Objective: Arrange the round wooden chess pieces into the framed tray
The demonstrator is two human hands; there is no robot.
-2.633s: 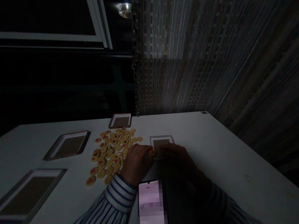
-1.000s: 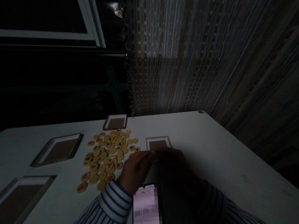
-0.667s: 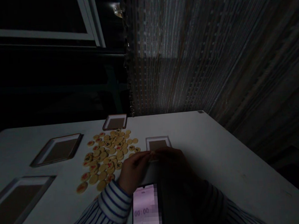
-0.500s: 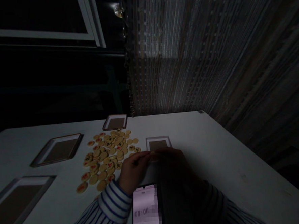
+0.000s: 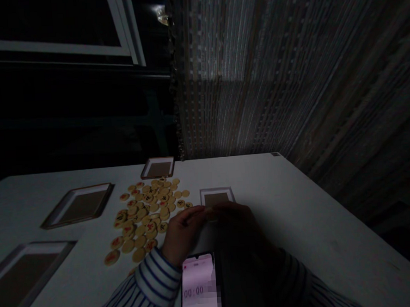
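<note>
My left hand [image 5: 182, 230], in a blue-striped cuff, has its thumb and fingers pinched together in front of me. The dim right hand [image 5: 240, 223] meets it from the other side, fingers bent inward. Between the fingertips shows a small pale round piece [image 5: 212, 214], seemingly a Chinese chess piece; its face is hidden. Left of the hands lies a loose heap of Chinese chess pieces [image 5: 140, 230], some with red or black characters. Below my wrists, a phone [image 5: 197, 276] lies with its lit screen reading 00:00.
Just beyond my hands stands a small shallow tray [image 5: 216, 190]. More trays sit at the back [image 5: 157, 167], to the left [image 5: 83, 204] and at the near left [image 5: 28, 271] of the white table [image 5: 280, 200]. A striped string curtain [image 5: 239, 100] hangs behind.
My hands stay nearly in place, fingertips together; the fingers shift slightly around the small piece. The heap and trays look the same.
</note>
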